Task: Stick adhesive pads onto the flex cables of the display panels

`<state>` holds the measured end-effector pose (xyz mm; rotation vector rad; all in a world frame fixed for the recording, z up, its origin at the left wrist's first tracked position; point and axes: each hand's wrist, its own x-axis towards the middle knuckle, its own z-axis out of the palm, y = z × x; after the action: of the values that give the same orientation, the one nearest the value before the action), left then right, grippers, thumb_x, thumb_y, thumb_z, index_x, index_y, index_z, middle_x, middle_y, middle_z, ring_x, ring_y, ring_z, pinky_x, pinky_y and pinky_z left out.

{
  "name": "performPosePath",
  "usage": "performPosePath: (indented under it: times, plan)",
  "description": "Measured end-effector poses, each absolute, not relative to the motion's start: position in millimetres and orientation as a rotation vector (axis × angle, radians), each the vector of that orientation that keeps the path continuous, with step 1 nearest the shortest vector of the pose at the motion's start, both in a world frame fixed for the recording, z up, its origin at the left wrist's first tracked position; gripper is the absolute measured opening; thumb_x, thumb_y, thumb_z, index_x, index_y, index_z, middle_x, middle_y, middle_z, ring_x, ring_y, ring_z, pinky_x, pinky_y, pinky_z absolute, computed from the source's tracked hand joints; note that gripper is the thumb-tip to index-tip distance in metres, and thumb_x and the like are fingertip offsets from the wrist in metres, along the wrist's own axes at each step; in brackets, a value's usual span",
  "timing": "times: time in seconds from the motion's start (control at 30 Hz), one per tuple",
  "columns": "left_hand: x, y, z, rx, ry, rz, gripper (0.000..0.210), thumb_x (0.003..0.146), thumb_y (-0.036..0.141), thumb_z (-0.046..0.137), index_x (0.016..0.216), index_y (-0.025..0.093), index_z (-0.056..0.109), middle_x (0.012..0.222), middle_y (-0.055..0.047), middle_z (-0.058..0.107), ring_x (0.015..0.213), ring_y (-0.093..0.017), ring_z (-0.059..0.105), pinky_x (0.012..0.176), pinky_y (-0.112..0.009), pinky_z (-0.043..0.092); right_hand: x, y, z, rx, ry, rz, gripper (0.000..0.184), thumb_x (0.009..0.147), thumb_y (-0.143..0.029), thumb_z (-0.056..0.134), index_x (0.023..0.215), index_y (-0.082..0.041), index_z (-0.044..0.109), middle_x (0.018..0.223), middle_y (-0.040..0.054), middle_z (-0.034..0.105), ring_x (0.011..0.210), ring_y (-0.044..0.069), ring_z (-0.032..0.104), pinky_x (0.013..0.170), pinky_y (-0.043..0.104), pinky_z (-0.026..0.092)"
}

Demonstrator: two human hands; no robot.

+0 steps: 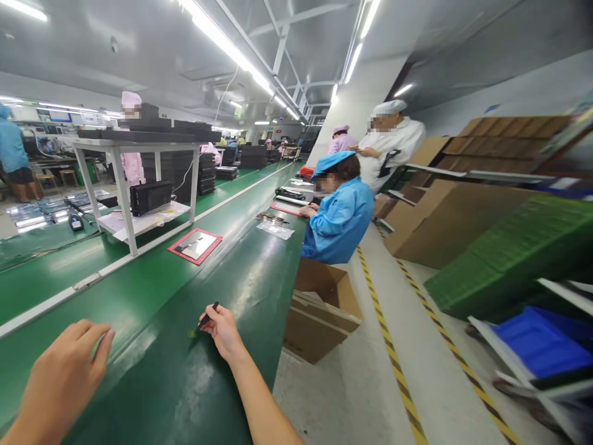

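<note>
My right hand [223, 334] grips a slim black pen-like tool [204, 319] between thumb and fingers, tilted over the green bench [167, 383]. A small yellow-green spot shows by its lower end; I cannot tell if it belongs to the tool. At the lower left, my left hand [65, 377] hovers over the bench, fingers loosely bent, a small gap between thumb and forefinger, with nothing visible in it. Beyond both hands lies a red-framed panel [196, 245] with a pale, partly dark surface.
A co-worker in blue [340, 210] sits at the bench's right edge beside another red-framed panel [288, 209] and a clear plastic bag [275, 230]. An open cardboard box [319, 321] stands below the edge. A white rack [132, 204] stands at the left.
</note>
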<state>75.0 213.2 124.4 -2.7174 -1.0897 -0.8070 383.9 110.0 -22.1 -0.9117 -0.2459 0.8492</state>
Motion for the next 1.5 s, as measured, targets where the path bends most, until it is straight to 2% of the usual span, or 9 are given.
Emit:
performPosePath:
  times: [0.13,0.23,0.33,0.43,0.5,0.73,0.93,1.3,1.5]
  plan:
    - [166,254,122,-2.810,-1.025,-0.287,0.047,0.111,0.032,0.030,0.106,0.019,0.075,0.106,-0.010,0.070,0.102,-0.028,0.069,0.079,-0.038,0.050,394,111,-26,-0.855,-0.168,0.787,0.065,0.052,-0.061,0.104,0.080,-0.019,0.062,0.070,0.0026,0.072,0.056,0.016,0.067,0.054,0.024,0.059]
    - [220,277,88,-2.850,-0.938,-0.205,0.035,0.109,0.022,0.039,0.102,0.015,0.073,0.104,-0.013,0.069,0.103,-0.027,0.068,0.080,-0.035,0.049,394,113,-28,-0.821,-0.136,0.767,0.067,0.050,-0.063,0.104,0.079,-0.020,0.062,0.070,0.0023,0.072,0.057,0.016,0.067,0.054,0.025,0.059]
    - [266,290,52,-2.877,-0.799,-0.193,0.023,0.108,0.018,0.049,0.102,0.013,0.070,0.106,-0.012,0.068,0.105,-0.024,0.065,0.089,-0.035,0.051,392,116,-29,-0.811,-0.118,0.748,0.067,0.049,-0.063,0.105,0.078,-0.020,0.062,0.069,0.0017,0.071,0.057,0.015,0.066,0.055,0.025,0.059]
    - [307,300,30,-2.867,-0.678,-0.219,0.010,0.105,0.019,0.062,0.109,0.012,0.068,0.112,-0.009,0.066,0.108,-0.024,0.063,0.097,-0.039,0.053,392,118,-28,-0.812,-0.099,0.731,0.069,0.048,-0.064,0.105,0.078,-0.019,0.063,0.069,0.0023,0.071,0.057,0.015,0.066,0.054,0.024,0.058]
    - [330,308,22,-2.834,-0.635,-0.239,0.014,0.103,0.019,0.067,0.115,0.013,0.067,0.116,-0.009,0.065,0.110,-0.025,0.063,0.099,-0.042,0.054,392,120,-26,-0.814,-0.082,0.720,0.070,0.047,-0.065,0.105,0.078,-0.018,0.063,0.068,0.0028,0.071,0.057,0.015,0.066,0.054,0.024,0.058]
    - [369,344,16,-2.758,-0.473,-0.237,0.019,0.103,0.018,0.068,0.122,0.014,0.067,0.120,-0.009,0.066,0.113,-0.026,0.064,0.097,-0.044,0.057,391,124,-19,-0.805,-0.029,0.695,0.075,0.042,-0.068,0.106,0.078,-0.018,0.063,0.065,0.0018,0.070,0.055,0.015,0.063,0.051,0.025,0.056]
    - [376,361,8,-2.804,-0.362,-0.220,0.033,0.102,0.017,0.069,0.135,0.016,0.063,0.133,-0.011,0.065,0.123,-0.028,0.063,0.101,-0.047,0.058,391,120,-18,-0.784,-0.011,0.703,0.073,0.045,-0.066,0.106,0.077,-0.018,0.063,0.067,0.0018,0.070,0.056,0.015,0.064,0.053,0.025,0.057]
    - [380,375,-8,-2.883,-0.385,-0.274,0.029,0.106,0.029,0.067,0.132,0.016,0.064,0.127,-0.010,0.065,0.122,-0.029,0.063,0.103,-0.049,0.056,388,117,-20,-0.794,-0.003,0.699,0.072,0.044,-0.063,0.107,0.078,-0.017,0.064,0.067,0.0022,0.071,0.055,0.014,0.064,0.054,0.025,0.057]
    - [381,377,-12,-2.936,-0.383,-0.236,0.024,0.106,0.035,0.067,0.119,0.016,0.069,0.120,-0.009,0.068,0.117,-0.027,0.065,0.103,-0.049,0.056,388,119,-25,-0.792,0.001,0.676,0.069,0.048,-0.061,0.107,0.079,-0.016,0.065,0.067,0.0027,0.071,0.055,0.014,0.064,0.052,0.023,0.055]
